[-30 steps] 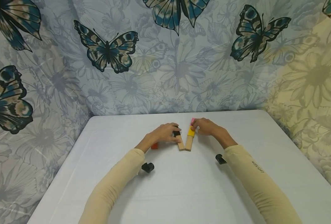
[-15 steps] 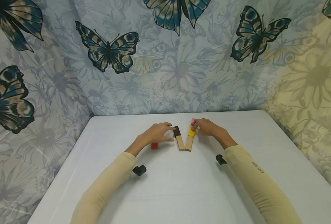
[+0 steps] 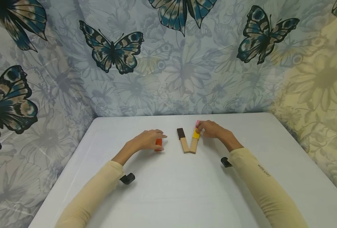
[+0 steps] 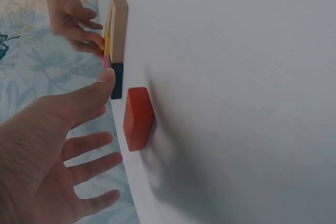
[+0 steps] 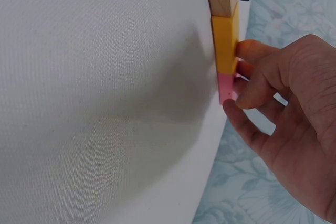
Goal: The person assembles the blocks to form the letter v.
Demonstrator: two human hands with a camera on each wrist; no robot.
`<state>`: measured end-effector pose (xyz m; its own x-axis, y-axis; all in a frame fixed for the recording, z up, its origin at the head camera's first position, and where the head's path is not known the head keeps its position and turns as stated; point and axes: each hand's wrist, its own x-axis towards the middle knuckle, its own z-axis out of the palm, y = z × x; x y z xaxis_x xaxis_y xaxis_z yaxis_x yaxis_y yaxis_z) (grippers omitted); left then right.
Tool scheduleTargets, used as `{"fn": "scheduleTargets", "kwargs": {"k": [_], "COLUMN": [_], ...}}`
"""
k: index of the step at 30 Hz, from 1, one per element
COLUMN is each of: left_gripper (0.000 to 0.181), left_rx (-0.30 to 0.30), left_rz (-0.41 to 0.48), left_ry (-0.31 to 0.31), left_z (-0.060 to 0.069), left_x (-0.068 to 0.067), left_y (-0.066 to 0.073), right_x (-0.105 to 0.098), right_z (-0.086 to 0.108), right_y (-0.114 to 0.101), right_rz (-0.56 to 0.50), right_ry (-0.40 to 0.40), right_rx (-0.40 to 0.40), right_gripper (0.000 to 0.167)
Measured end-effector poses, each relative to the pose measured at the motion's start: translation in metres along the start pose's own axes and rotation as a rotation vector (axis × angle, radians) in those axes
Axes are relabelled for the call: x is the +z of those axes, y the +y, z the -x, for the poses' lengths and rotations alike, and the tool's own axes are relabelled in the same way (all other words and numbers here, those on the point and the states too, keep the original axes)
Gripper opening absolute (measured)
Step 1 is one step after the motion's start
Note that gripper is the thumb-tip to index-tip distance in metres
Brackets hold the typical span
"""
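Observation:
My left hand [image 3: 145, 140], fingers spread, hovers around an orange-red block [image 4: 138, 119] on the white table; in the left wrist view a gap shows between the two. My right hand [image 3: 211, 129] is at the far end of a row of blocks, its curled fingers and thumb holding a pink block [image 5: 225, 85] and a finger against the yellow block [image 5: 223, 45]. The yellow block adjoins a plain wooden block [image 3: 194, 146]. That one meets a second wooden block [image 3: 185, 145] at the near end, forming a V. A dark brown block [image 3: 181, 133] tops the left row.
The white table [image 3: 174, 196] has its far edge just behind the blocks. Beyond it hangs a butterfly-print cloth [image 3: 185, 72]. A black wrist device sits under each sleeve, the left device [image 3: 127, 179] and the right device [image 3: 226, 162].
My left hand has let go of the dark brown block and moved left to the orange-red block. My right hand has stayed at the pink and yellow blocks.

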<state>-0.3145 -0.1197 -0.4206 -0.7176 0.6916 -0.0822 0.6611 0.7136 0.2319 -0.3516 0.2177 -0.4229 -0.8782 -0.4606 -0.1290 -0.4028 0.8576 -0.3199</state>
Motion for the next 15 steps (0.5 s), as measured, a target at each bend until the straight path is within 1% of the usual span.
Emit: {"fn": "scheduleTargets", "kwargs": {"k": [3, 7, 10, 15], "left_gripper": [0.058, 0.057, 0.053, 0.043], "left_rx": [0.003, 0.009, 0.019, 0.046], "left_rz": [0.004, 0.018, 0.039, 0.040], "left_ry": [0.001, -0.003, -0.013, -0.011], "left_z": [0.006, 0.010, 0.012, 0.014], "left_x": [0.000, 0.002, 0.005, 0.009], "left_y": [-0.004, -0.006, -0.007, -0.007], "right_x": [-0.002, -0.002, 0.000, 0.001], "right_z": [0.001, 0.002, 0.001, -0.001], "right_y": [0.000, 0.001, 0.001, 0.001], "right_rz": [0.004, 0.009, 0.007, 0.008], "right_ry": [0.007, 0.010, 0.007, 0.005], "right_rx": [-0.008, -0.013, -0.007, -0.002], "right_gripper": [0.039, 0.037, 0.035, 0.036]}}
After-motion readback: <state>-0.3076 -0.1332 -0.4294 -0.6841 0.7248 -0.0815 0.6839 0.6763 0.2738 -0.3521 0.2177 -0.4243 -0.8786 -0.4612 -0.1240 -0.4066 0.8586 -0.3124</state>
